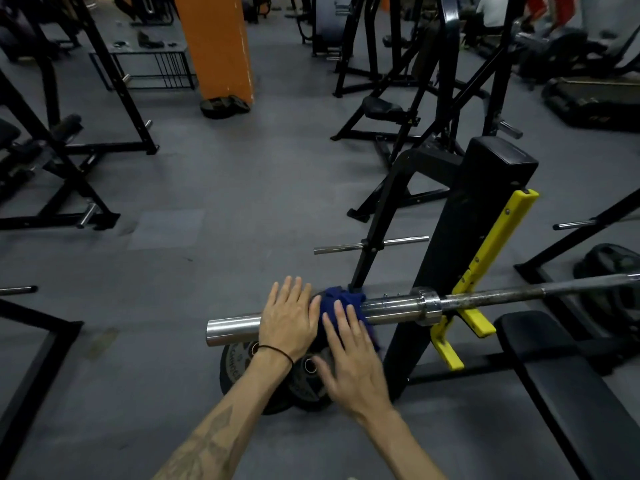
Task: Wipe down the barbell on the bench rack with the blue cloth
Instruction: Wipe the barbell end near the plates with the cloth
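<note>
Barbell (485,295) sits racked on the bench rack (446,244), its smooth chrome sleeve sticking out toward the person and a duller, scuffed grey shaft running off past the right hand. The left hand (287,320) lies flat on top of the sleeve, fingers straight and spread a bit, holding nothing; there's a thin black band (277,351) round that wrist. Right next to it, touching its fingers, the blue cloth (341,299) is bunched up and draped over the sleeve, dark blue and soft-looking, all crumpled folds. The right hand (349,362) is open too, fingers straight, fingertips (341,315) resting on the near side of the cloth, not really gripping it.

Just beyond the right hand's fingers the sleeve ends in a thick shiny collar, and past that the bar lies in chunky yellow plastic hooks (485,271) bolted to the matte black steel upright. Below both wrists a couple of round weight plates (235,362) lie stacked on the grey rubbery floor (173,341); one has raised lettering on its rim, too blurry to read. Off to the right of the right forearm there's a black padded bench (554,368), vinyl by the look of it.
</note>
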### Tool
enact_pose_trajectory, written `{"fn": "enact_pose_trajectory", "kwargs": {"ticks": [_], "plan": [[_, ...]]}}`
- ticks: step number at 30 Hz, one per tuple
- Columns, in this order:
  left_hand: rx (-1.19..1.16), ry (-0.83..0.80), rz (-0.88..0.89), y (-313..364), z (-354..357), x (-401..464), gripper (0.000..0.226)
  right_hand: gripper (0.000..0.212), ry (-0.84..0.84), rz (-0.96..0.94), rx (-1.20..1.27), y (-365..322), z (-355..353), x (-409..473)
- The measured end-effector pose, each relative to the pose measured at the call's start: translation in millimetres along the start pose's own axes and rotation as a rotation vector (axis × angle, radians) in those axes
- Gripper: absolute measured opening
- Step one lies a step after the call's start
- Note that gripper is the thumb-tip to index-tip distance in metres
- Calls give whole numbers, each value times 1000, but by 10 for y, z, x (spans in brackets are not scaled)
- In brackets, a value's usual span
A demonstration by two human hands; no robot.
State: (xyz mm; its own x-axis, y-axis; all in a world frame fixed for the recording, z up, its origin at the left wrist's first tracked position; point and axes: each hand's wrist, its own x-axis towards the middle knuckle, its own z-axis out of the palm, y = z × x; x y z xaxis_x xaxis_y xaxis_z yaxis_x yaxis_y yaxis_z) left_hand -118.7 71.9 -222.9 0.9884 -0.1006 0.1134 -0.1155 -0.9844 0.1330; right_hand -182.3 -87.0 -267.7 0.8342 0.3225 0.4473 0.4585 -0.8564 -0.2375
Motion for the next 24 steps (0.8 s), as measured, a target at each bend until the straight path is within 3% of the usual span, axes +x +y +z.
{"fn": "enact_pose_trajectory", "kwargs": {"ticks": [2, 5, 7, 10, 14, 18, 19, 22, 24], "plan": [[-8, -30, 8, 1, -35, 34, 78, 70, 30, 36, -65, 211, -47, -38], [-39, -34, -19, 36, -86, 61, 83, 73, 109, 290, 59, 48, -14, -14], [-48, -63, -39, 40, -103, 56, 87, 75, 57, 209, 97, -58, 44, -33], [-53, -93, -44, 29, -116, 60, 90, 70, 23, 51, -33, 251, -57, -90], [-35, -106, -52, 50, -142, 82, 94, 72, 90, 375, 132, 70, -53, -19], [-48, -164, -67, 32, -153, 116, 81, 73, -26, 37, 22, 71, -15, -86], [-50, -181, -69, 29, -152, 128, 76, 71, -11, 27, -24, 195, -51, -98], [-42, -203, -74, 50, -171, 158, 71, 71, 90, 271, 55, 179, -79, -93], [-44, -203, -84, 55, -181, 175, 71, 75, 77, 287, 115, -57, -9, -53]]}}
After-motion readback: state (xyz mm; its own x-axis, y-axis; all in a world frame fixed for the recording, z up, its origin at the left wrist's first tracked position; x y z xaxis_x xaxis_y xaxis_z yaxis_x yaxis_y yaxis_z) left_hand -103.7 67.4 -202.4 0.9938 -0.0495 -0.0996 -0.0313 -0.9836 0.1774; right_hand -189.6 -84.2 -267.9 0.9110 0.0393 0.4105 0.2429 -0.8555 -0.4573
